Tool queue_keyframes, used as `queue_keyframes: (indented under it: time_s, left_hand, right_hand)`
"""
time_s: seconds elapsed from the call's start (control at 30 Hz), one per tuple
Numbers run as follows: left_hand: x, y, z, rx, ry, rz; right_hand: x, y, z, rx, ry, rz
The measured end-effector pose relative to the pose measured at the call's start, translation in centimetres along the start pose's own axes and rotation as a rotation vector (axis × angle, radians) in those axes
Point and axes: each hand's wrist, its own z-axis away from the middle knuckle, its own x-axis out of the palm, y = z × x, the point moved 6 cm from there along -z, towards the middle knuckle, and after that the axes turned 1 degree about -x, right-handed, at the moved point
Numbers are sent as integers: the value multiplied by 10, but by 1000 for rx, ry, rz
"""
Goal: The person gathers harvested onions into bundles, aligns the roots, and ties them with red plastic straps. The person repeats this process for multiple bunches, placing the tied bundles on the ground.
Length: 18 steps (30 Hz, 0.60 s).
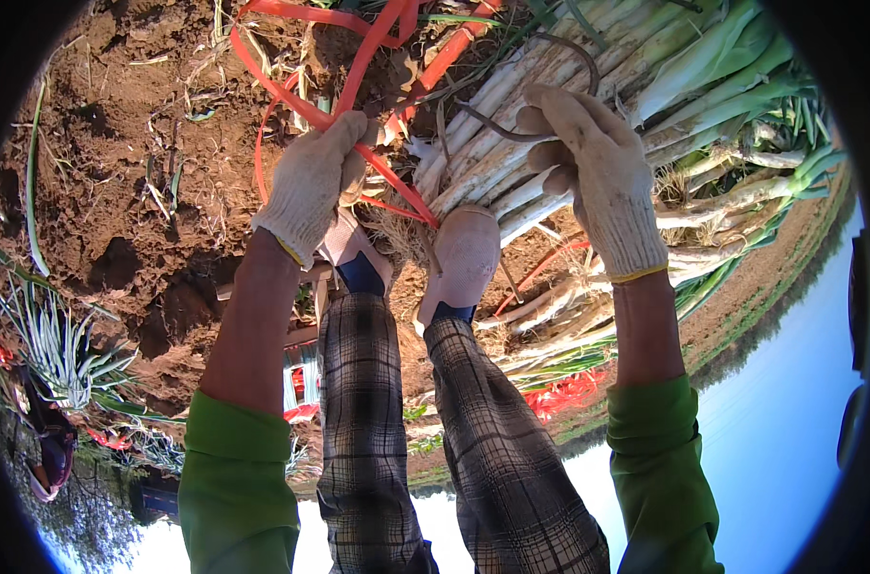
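My left hand (pixel 307 179), in a whitish knit work glove, grips a flat red plastic strap (pixel 365 61). From my fist the strap runs to the root end of a large bundle of leeks or large green onions (pixel 499 100); other lengths loop over the soil. My right hand (pixel 607 165), gloved alike, is over the white stalks with bent fingers closed around a thin, curved brown strip (pixel 503 130), perhaps a withered leaf. Part of the strip is hidden behind my fingers. My shoe (pixel 467 247) rests against the bundle's root end.
More leek-like plants (pixel 729 197) lie to the right, roots towards me. Red strapping (pixel 564 394) lies beyond my legs. Loose reddish soil (pixel 112 165) with scattered leaves spreads on the left, near a green clump (pixel 65 359). A partly visible person (pixel 51 452) is at far left.
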Motion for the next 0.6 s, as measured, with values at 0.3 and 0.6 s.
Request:
queue_keyframes:
  time_s: [0.3,0.6]
  left_hand:
    - [-33,-41,5,174,88,102]
    - [-34,-38,52,21,-15,930]
  right_hand:
    - [97,114,-1,301,-196,1]
    - [106,99,-22,-259,-671,1227]
